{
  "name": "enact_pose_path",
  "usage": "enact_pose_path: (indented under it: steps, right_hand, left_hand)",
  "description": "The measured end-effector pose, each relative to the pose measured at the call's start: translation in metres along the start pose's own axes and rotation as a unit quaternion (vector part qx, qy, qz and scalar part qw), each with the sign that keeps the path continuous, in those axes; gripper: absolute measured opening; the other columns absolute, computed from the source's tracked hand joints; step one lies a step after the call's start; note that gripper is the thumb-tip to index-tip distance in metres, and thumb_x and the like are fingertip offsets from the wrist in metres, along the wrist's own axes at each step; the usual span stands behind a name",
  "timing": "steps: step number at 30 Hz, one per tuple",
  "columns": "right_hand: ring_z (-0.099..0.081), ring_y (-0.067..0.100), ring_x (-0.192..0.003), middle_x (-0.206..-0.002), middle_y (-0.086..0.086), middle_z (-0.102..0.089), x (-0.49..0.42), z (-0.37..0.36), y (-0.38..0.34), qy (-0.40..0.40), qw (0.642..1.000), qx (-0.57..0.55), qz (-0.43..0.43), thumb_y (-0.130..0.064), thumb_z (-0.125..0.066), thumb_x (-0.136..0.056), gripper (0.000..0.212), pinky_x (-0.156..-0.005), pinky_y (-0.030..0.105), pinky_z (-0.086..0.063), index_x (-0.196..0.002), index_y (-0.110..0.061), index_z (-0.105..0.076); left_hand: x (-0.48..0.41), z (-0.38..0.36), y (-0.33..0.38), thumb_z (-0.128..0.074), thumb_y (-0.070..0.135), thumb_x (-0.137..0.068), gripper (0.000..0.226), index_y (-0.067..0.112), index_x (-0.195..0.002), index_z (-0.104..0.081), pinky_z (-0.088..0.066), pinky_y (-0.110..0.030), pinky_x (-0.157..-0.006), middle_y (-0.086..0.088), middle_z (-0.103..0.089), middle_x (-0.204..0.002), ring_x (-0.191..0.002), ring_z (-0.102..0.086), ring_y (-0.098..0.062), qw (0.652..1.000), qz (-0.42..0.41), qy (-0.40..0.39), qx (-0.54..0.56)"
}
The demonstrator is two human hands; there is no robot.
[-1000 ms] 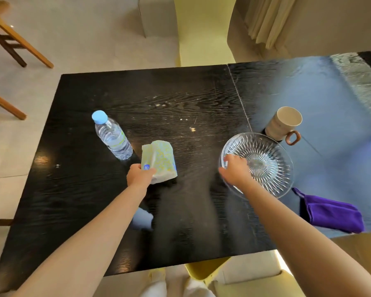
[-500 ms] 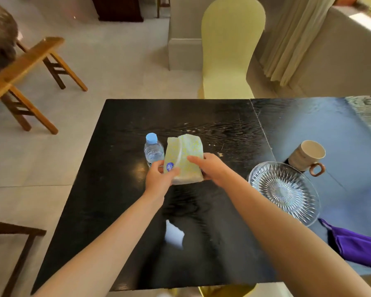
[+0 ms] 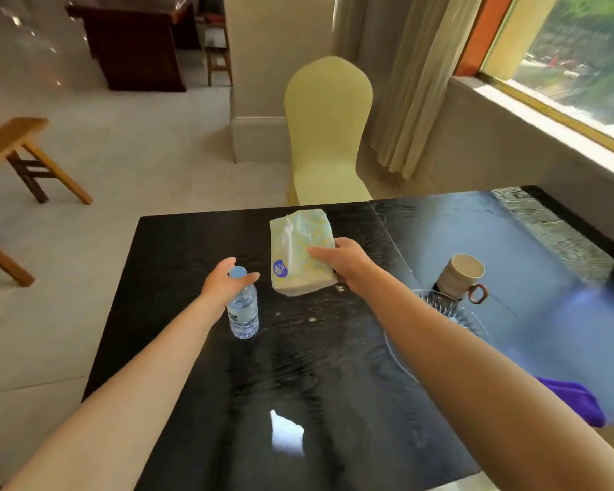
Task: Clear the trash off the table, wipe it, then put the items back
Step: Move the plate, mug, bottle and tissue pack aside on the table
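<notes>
My right hand point(image 3: 344, 262) grips a soft pack of tissues point(image 3: 300, 253), yellow and pale blue, and holds it tilted above the far middle of the black table point(image 3: 178, 264). My left hand point(image 3: 224, 283) hovers open right at the blue cap of a small water bottle point(image 3: 243, 313), fingers spread around the cap without closing. The bottle stands upright on the table. Small pale crumbs point(image 3: 312, 318) lie on the dark wood between the bottle and my right arm.
A beige mug point(image 3: 461, 276) with a brown handle stands at the right, behind a clear glass dish point(image 3: 440, 306) partly hidden by my right arm. A purple cloth point(image 3: 578, 402) lies at the near right edge. A yellow covered chair point(image 3: 327, 132) stands behind the table; wooden stools point(image 3: 25, 154) stand left.
The tissue pack passed from my left hand to my right hand, which left the glass dish. My left hand let go and moved to the bottle's cap. The camera tilted up.
</notes>
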State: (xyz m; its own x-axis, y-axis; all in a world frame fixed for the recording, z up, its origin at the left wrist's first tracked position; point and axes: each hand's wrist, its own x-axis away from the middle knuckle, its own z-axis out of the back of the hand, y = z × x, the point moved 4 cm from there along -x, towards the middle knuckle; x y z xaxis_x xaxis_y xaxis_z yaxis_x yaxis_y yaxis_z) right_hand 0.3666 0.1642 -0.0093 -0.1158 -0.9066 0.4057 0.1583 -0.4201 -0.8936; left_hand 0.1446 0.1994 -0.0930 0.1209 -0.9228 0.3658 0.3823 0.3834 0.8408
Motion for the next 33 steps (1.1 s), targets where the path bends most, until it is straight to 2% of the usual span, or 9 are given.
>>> enact_pose_path:
  steps: [3,7,12,16,21,23,27,31,33]
  right_hand:
    - [-0.066,0.023,-0.093,-0.113,0.014,-0.068,0.007,0.016,-0.002,0.027,0.999,0.013,0.012,-0.018,-0.068,-0.084,0.033,-0.071,0.031,-0.056,-0.112,-0.002,-0.063]
    - [-0.065,0.026,-0.103,-0.113,0.012,-0.067,0.017,0.042,0.004,0.079,0.997,0.013,0.012,-0.020,-0.069,-0.083,0.038,-0.086,0.040,-0.056,-0.117,-0.003,-0.060]
    - [-0.065,0.016,-0.081,-0.100,0.006,-0.067,0.035,0.079,0.021,0.095,0.995,-0.011,0.007,-0.019,-0.067,-0.085,0.023,-0.064,0.027,-0.055,-0.106,-0.008,-0.063]
    - [-0.066,0.029,-0.096,-0.107,0.014,-0.067,0.048,0.115,0.040,0.118,0.993,-0.030,-0.005,-0.017,-0.068,-0.084,0.036,-0.085,0.042,-0.056,-0.117,-0.003,-0.061]
    - [-0.063,0.028,-0.092,-0.104,0.013,-0.065,0.065,0.164,0.068,0.150,0.985,-0.077,-0.021,-0.017,-0.066,-0.086,0.027,-0.085,0.042,-0.053,-0.110,-0.006,-0.062]
    - [-0.064,0.028,-0.089,-0.103,0.013,-0.066,0.070,0.187,0.080,0.163,0.982,-0.097,-0.022,-0.017,-0.065,-0.087,0.026,-0.083,0.042,-0.054,-0.110,-0.005,-0.063]
    - [-0.064,0.019,-0.071,-0.089,0.008,-0.066,0.078,0.237,0.102,0.181,0.975,-0.127,-0.032,-0.017,-0.063,-0.088,0.022,-0.057,0.025,-0.054,-0.106,-0.006,-0.063]
    - [-0.062,0.019,-0.068,-0.083,0.008,-0.065,0.077,0.294,0.123,0.214,0.966,-0.142,-0.044,-0.017,-0.063,-0.088,0.013,-0.059,0.026,-0.053,-0.096,-0.006,-0.063]
    - [-0.061,0.018,-0.067,-0.080,0.007,-0.064,0.074,0.325,0.135,0.232,0.958,-0.159,-0.052,-0.018,-0.063,-0.088,0.011,-0.061,0.028,-0.052,-0.091,-0.007,-0.063]
  left_hand:
    - [-0.005,-0.006,-0.007,-0.070,0.026,-0.082,0.048,0.013,-0.124,-0.053,-0.046,-0.043,-0.097,-0.014,-0.055,-0.128,-0.114,-0.053,-0.030,1.000,-0.008,0.000,-0.019]
    - [-0.003,-0.007,-0.016,-0.070,0.017,-0.081,0.042,0.010,-0.119,-0.055,-0.046,-0.041,-0.087,-0.014,-0.059,-0.119,-0.103,-0.055,-0.027,1.000,-0.024,0.012,-0.009]
    - [0.012,-0.010,-0.015,-0.074,0.023,-0.078,0.041,0.011,-0.114,-0.059,-0.047,-0.035,-0.079,-0.008,-0.063,-0.110,-0.100,-0.057,-0.024,0.997,-0.068,0.032,-0.021]
    - [0.033,-0.031,0.009,-0.077,0.027,-0.075,0.051,0.010,-0.119,-0.059,-0.048,-0.036,-0.084,-0.009,-0.063,-0.121,-0.110,-0.057,-0.024,0.996,-0.082,0.040,0.007]
    - [0.069,-0.081,0.059,-0.076,0.023,-0.075,0.050,0.012,-0.121,-0.060,-0.051,-0.039,-0.092,-0.005,-0.063,-0.120,-0.111,-0.057,-0.020,0.988,-0.128,-0.051,0.066]
    - [0.085,-0.102,0.082,-0.076,0.020,-0.075,0.042,0.014,-0.115,-0.064,-0.051,-0.032,-0.086,-0.003,-0.065,-0.112,-0.105,-0.059,-0.017,0.979,-0.155,-0.087,0.094]
    - [0.116,-0.151,0.126,-0.075,0.015,-0.076,0.030,0.018,-0.105,-0.066,-0.047,-0.019,-0.073,0.004,-0.066,-0.100,-0.091,-0.060,-0.005,0.960,-0.200,-0.151,0.127]
    - [0.138,-0.209,0.161,-0.075,0.011,-0.075,0.028,0.016,-0.102,-0.067,-0.049,-0.009,-0.062,0.008,-0.068,-0.090,-0.074,-0.063,0.006,0.946,-0.225,-0.193,0.131]
    - [0.146,-0.239,0.176,-0.075,0.011,-0.075,0.030,0.014,-0.103,-0.067,-0.049,-0.008,-0.061,0.009,-0.068,-0.088,-0.076,-0.063,0.004,0.943,-0.234,-0.204,0.122]
